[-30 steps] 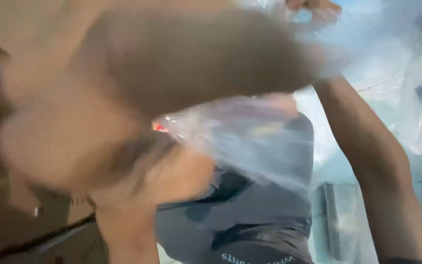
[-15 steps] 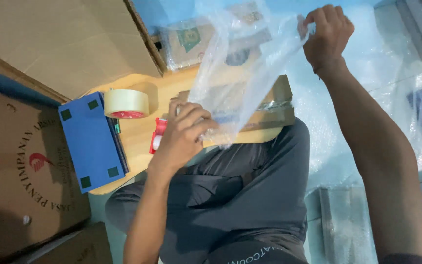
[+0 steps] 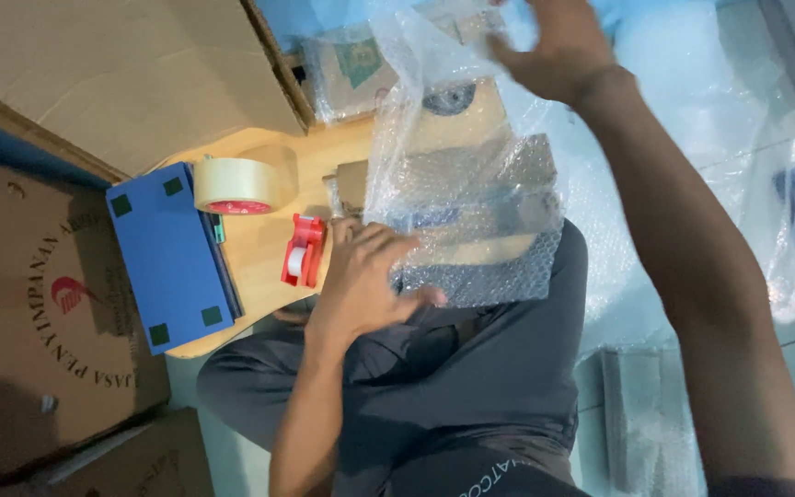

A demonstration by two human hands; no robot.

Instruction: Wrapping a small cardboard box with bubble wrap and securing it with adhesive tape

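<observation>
On your lap and the pale wooden surface (image 3: 259, 248): a cardboard parcel going into clear bubble wrap.

From the left, a flat blue box (image 3: 169, 258), a roll of clear packing tape (image 3: 235, 185) and a red tape dispenser (image 3: 303, 250) sit on the surface. Your left hand (image 3: 365, 281) has its fingers closed down on the near edge of the brown cardboard parcel (image 3: 471, 198); keep that pressure firm. Your right hand (image 3: 558, 46) lifts the sheet of clear bubble wrap (image 3: 434, 110), its fingers pinched on the sheet; pull it taut and even over the parcel.
</observation>
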